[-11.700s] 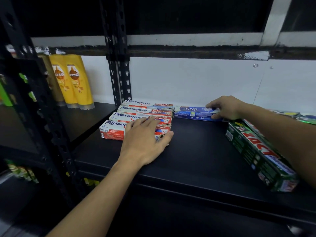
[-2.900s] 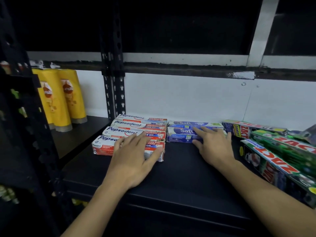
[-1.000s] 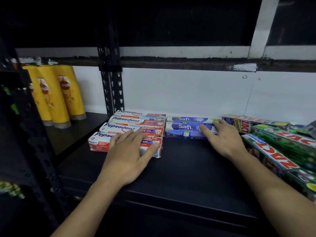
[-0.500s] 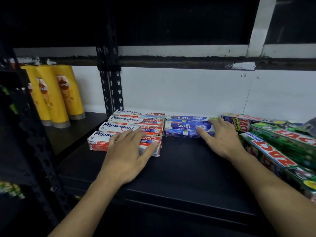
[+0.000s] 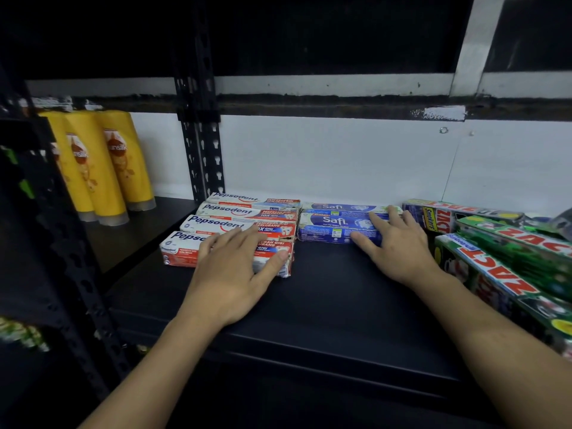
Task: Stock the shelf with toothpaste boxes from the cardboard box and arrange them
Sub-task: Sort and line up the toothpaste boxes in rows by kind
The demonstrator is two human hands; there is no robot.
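Left grip: the left hand [image 5: 229,274] is lying flat, fingers straight, pressing on the front Pepsodent box [image 5: 179,252] and gripping nothing.
Right grip: the right hand [image 5: 399,246] is resting spread-fingered on the right end of the front Safi box [image 5: 331,227], thumb along its front face, clasping nothing.
Position: both brands are sitting along the back edge of the shelf [image 5: 325,305], toward its left corner, seemingly touching end to end.
Key relation: each long axis is running parallel to the back edge, so a squaring push is probably going leftward from the nearer right hand.
Writing: "Pepsodent", "Safi", "ZACT" on the Zact boxes [image 5: 495,274] at the right edge, "unsilk" on the yellow bottles [image 5: 120,159].
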